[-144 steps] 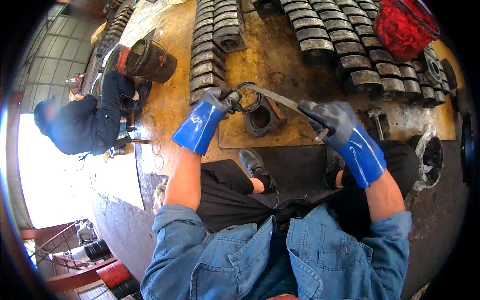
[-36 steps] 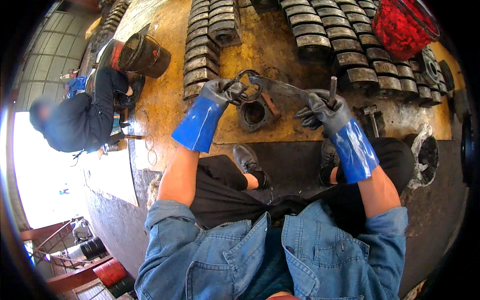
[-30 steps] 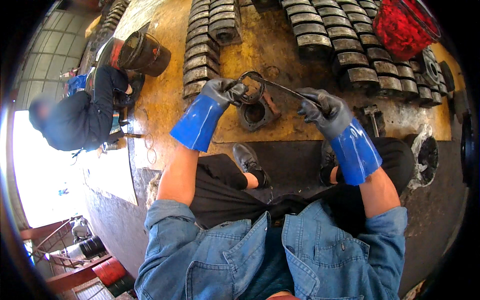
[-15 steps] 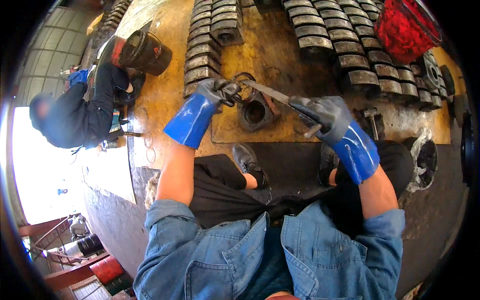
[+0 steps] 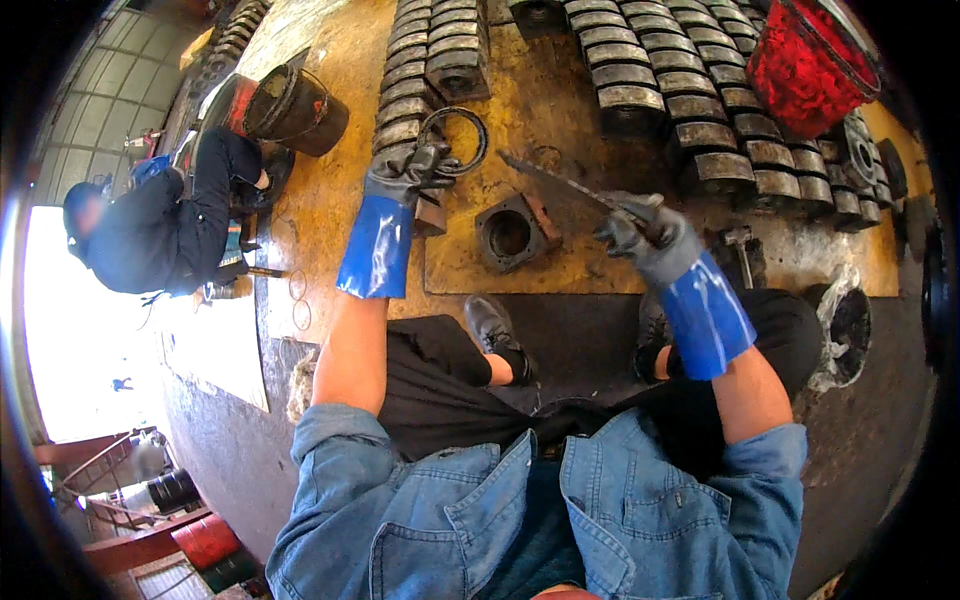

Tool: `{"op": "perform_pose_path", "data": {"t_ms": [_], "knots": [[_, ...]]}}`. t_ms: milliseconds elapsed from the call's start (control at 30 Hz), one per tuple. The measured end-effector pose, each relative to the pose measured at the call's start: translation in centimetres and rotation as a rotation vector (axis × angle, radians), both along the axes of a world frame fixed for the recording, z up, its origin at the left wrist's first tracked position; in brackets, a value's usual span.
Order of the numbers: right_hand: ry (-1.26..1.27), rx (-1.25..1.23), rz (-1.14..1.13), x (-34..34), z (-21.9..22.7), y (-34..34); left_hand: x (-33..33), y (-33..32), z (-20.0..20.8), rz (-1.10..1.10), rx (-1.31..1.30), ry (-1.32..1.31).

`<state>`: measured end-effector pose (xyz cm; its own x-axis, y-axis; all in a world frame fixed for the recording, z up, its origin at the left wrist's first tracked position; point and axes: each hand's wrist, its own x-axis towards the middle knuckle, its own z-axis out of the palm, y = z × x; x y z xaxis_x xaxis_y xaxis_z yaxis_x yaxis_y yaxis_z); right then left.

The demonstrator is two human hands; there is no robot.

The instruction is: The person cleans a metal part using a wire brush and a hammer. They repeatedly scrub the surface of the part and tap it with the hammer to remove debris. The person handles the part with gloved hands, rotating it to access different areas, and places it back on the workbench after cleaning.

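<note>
Both my hands wear grey-and-blue work gloves. My left hand (image 5: pixel 404 172) is closed on the lower left edge of a dark metal ring (image 5: pixel 484 138), raised in front of the left rows of blocks. In my right hand (image 5: pixel 660 238), the fingers are wrapped round a flat file (image 5: pixel 556 181). Its narrow blade points up and left toward the ring, with a gap between them. Below and between my hands, a square metal block (image 5: pixel 540 243) with a round bore sits on the stained board (image 5: pixel 590 268). Another block is partly hidden behind my left glove.
Long rows of metal blocks (image 5: pixel 632 98) stand ahead. A red bucket (image 5: pixel 812 75) is at far right, a hammer (image 5: pixel 740 256) below it. A plastic-lined container (image 5: pixel 850 330) stands by my right knee. At left, a person (image 5: pixel 160 235) sits near a dark bucket (image 5: pixel 318 120).
My left hand has moved left and slightly up with the ring, which now shows its full round. The file has come away from the ring, and my right hand has dropped slightly and turned.
</note>
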<state>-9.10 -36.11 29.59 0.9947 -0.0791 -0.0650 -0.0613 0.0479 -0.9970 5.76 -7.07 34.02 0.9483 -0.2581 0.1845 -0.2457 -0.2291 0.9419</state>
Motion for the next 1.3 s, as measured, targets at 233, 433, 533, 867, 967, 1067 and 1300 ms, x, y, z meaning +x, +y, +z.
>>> {"op": "perform_pose_path", "data": {"t_ms": [233,433,533,867,967,1067,1300], "knots": [[-0.274,-0.477,0.047,-0.7,-0.2,3.3,-0.5,-2.1,-2.2,-0.005,-0.111,-0.025],[-0.217,-0.662,0.072,-0.5,2.3,2.9,-0.7,-1.8,-2.7,-0.047,-0.004,0.108],[-0.361,-0.756,0.018,-0.4,1.1,2.3,-0.8,-1.7,-1.9,-0.033,0.103,0.232],[-0.426,-0.905,0.010,-0.2,0.7,2.1,-0.4,-1.5,-2.1,-0.076,0.148,0.241],[-0.416,-0.630,-0.072,0.1,0.1,2.2,0.2,-0.8,-4.0,-0.120,0.094,0.211],[-0.423,-0.691,-0.071,0.4,0.7,1.6,0.8,-0.3,-5.2,-0.147,0.091,0.237],[-0.563,-0.829,-0.009,0.4,2.3,0.6,-0.5,-0.9,-5.3,-0.181,0.264,0.184]]}}
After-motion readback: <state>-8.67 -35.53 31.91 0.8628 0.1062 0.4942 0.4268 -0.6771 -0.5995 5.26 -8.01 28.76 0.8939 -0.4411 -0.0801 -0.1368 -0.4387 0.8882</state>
